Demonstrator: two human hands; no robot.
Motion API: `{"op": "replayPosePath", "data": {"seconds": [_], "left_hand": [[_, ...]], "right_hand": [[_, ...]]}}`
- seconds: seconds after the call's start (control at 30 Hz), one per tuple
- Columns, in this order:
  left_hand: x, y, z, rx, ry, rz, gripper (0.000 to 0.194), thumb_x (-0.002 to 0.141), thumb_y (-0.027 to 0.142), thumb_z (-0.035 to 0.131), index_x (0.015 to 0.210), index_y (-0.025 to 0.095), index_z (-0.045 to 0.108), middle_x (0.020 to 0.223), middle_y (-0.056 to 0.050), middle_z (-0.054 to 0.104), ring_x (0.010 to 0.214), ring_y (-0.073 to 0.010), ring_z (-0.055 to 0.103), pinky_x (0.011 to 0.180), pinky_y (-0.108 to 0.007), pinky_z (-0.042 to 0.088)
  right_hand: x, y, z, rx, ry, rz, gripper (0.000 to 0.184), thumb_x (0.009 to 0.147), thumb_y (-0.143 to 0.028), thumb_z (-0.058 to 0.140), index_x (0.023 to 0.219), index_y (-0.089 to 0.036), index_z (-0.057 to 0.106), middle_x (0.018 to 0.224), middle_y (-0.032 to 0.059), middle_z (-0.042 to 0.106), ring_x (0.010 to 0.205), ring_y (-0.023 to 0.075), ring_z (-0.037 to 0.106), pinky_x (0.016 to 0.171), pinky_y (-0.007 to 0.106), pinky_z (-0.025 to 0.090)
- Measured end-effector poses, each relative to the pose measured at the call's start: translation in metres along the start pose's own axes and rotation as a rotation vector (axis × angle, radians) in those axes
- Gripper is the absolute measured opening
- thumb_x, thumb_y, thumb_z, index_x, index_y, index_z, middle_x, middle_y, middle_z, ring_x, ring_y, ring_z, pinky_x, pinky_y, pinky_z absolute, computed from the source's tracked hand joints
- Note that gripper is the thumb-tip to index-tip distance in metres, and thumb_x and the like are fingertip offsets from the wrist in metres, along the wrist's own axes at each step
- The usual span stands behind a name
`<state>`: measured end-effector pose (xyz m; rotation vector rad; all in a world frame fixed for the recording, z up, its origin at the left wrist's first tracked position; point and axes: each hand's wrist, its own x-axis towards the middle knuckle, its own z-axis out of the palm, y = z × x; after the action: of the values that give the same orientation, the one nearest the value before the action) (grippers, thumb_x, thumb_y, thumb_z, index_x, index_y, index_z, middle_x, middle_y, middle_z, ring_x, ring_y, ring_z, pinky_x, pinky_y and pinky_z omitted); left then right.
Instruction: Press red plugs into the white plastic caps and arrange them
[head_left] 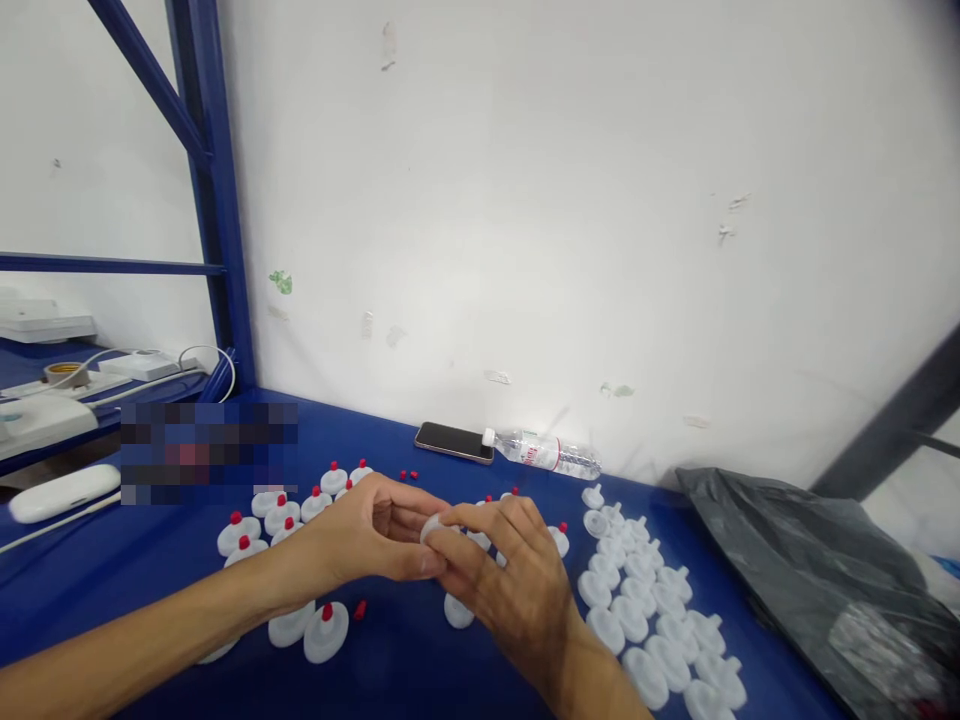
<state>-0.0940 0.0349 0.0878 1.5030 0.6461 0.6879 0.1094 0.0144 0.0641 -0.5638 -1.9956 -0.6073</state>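
A blue tabletop (420, 685) runs across the lower frame. White discs with red caps (326, 635) lie left of centre, more near the middle, with a loose red cap (361, 609) at lower centre-left and two small red pieces (409, 475) further back. A phone (455, 442) and a clear bottle (547, 453) lie at the back, capless white discs (646, 678) lower right, a dark plastic bag (795, 570) far right. The pixelated patch (210, 452) at left may cover something there.

Left grip (371, 535) and right grip (517, 580) meet, fingers (480, 517) bent, both forearms (195, 605) slanting inward.
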Motion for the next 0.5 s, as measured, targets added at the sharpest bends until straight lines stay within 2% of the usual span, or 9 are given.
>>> {"op": "replayPosePath", "data": {"seconds": [0.1, 0.2, 0.27, 0.33, 0.4, 0.5], "left_hand": [[0.001, 0.001, -0.003, 0.133, 0.011, 0.029, 0.059, 0.078, 0.05, 0.081, 0.125, 0.015, 0.068, 0.116, -0.01, 0.079, 0.11, -0.0298, 0.072, 0.095, -0.039, 0.057], [0.0, 0.002, -0.006, 0.365, 0.096, 0.064, 0.054, 0.093, 0.056, 0.064, 0.135, 0.021, 0.06, 0.122, -0.008, 0.074, 0.11, -0.0246, 0.068, 0.091, -0.035, 0.055], [-0.003, 0.002, -0.006, 0.578, 0.163, 0.089, 0.037, 0.098, 0.05, 0.057, 0.123, 0.023, 0.065, 0.107, -0.004, 0.073, 0.092, -0.0202, 0.065, 0.079, -0.032, 0.051], [-0.006, 0.0, -0.005, 0.805, 0.187, 0.124, 0.019, 0.097, 0.038, 0.059, 0.099, 0.022, 0.069, 0.09, -0.001, 0.069, 0.08, -0.019, 0.058, 0.073, -0.033, 0.044], [-0.009, -0.003, -0.004, 1.012, 0.19, 0.151, 0.018, 0.094, 0.026, 0.058, 0.078, 0.021, 0.064, 0.078, -0.001, 0.064, 0.078, -0.0211, 0.053, 0.071, -0.036, 0.039], [-0.012, -0.01, -0.004, 1.26, 0.183, 0.164, 0.025, 0.091, 0.02, 0.055, 0.067, 0.021, 0.057, 0.068, -0.004, 0.06, 0.078, -0.0254, 0.051, 0.068, -0.038, 0.033]], "right_hand": [[-0.001, 0.001, -0.002, 0.073, -0.041, 0.085, 0.011, 0.104, -0.019, 0.059, 0.109, -0.022, 0.068, 0.102, 0.0006, 0.075, 0.082, 0.0154, 0.061, 0.081, 0.034, 0.043], [0.001, 0.005, -0.005, 0.108, -0.065, 0.224, 0.009, 0.102, -0.019, 0.062, 0.106, -0.022, 0.069, 0.1, 0.0017, 0.072, 0.084, 0.0175, 0.062, 0.081, 0.035, 0.042], [0.0, 0.011, -0.007, 0.076, -0.074, 0.307, 0.01, 0.1, -0.018, 0.062, 0.106, -0.022, 0.069, 0.097, 0.0021, 0.071, 0.086, 0.0188, 0.063, 0.084, 0.037, 0.042], [-0.001, 0.018, -0.007, 0.049, -0.089, 0.377, 0.011, 0.099, -0.016, 0.063, 0.105, -0.022, 0.07, 0.097, 0.0016, 0.071, 0.09, 0.0196, 0.064, 0.089, 0.038, 0.042], [-0.004, 0.024, -0.005, 0.058, -0.109, 0.431, 0.01, 0.098, -0.016, 0.064, 0.103, -0.023, 0.07, 0.096, 0.0002, 0.072, 0.091, 0.0194, 0.066, 0.092, 0.038, 0.042], [-0.01, 0.029, 0.0, 0.098, -0.165, 0.467, 0.012, 0.097, -0.014, 0.065, 0.104, -0.023, 0.07, 0.095, -0.0015, 0.074, 0.085, 0.0183, 0.066, 0.091, 0.039, 0.042]]}}
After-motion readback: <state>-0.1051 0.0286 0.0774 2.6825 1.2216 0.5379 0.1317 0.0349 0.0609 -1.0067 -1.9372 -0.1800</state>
